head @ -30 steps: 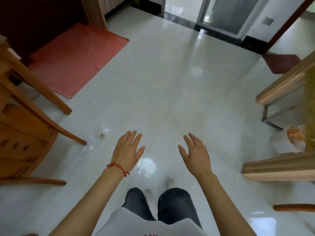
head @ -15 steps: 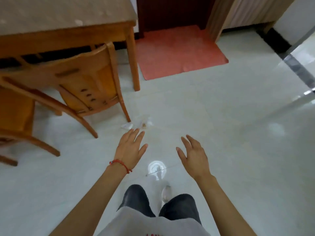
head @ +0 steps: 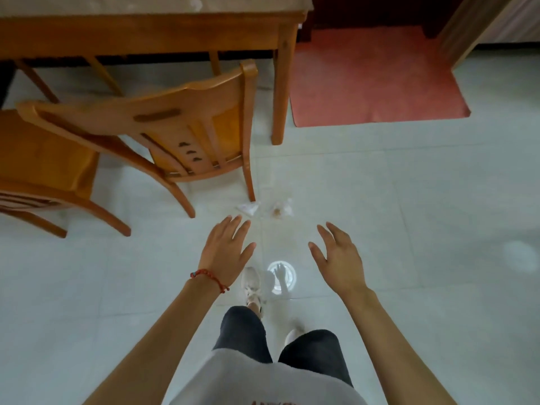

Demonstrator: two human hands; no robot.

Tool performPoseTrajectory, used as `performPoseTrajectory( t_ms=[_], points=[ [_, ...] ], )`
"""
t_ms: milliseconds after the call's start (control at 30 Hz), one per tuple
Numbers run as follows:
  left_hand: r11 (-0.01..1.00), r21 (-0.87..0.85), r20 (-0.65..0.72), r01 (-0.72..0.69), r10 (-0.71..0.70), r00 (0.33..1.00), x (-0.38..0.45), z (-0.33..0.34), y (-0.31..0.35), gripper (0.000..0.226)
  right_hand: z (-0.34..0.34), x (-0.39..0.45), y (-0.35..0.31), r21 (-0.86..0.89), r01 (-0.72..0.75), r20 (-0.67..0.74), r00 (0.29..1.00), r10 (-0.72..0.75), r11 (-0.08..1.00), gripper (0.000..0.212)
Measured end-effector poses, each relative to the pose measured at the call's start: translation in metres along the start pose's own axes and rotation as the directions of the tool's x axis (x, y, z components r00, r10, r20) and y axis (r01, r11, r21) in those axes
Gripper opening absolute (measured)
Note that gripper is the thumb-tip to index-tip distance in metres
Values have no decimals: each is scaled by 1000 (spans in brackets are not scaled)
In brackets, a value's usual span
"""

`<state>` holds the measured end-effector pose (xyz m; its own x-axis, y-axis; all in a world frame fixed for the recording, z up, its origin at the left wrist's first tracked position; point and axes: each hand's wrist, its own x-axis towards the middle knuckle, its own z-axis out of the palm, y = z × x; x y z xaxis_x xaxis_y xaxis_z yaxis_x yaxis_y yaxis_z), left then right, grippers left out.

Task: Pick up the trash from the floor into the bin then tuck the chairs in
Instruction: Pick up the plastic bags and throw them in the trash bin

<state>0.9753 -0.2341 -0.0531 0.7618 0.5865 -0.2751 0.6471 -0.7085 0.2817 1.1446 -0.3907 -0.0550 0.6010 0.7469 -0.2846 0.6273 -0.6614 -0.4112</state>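
Two scraps of trash, a white wrapper (head: 248, 208) and a clear bag (head: 281, 209), lie on the glossy pale tile floor (head: 409, 229) just beside the chair (head: 163, 135) leg. Beyond the chair stands the counter (head: 146, 30); a red mat (head: 374, 80) lies right of it. Left hand (head: 226, 252) and right hand (head: 339, 255) hover near the trash, fingers spread, empty.

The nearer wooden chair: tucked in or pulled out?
Pulled out. The wooden chair stands clear of the table, its whole seat exposed, its back angled toward the person.
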Motion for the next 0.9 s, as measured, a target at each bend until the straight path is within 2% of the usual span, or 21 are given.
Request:
performPoseTrajectory(
  t_ms=[267,500,700,900],
  points=[
    [1000,-21,39,-10,11,999,82,-2,-26,69,3,74,1,21,-42,18,999,42,999,49],
    [995,-80,27,57,-55,998,134,35,-31,71,23,136,24,28,-11,96,995,9,1000,50],
    [989,-114,24,95,-92,995,193,97,-44,65,77,202,63,24,32,151,988,-35,999,49],
    [973,-157,21,170,-169,985,251,185,-87,72,162,266,104,37,73,175,981,-78,997,49]
  ],
)
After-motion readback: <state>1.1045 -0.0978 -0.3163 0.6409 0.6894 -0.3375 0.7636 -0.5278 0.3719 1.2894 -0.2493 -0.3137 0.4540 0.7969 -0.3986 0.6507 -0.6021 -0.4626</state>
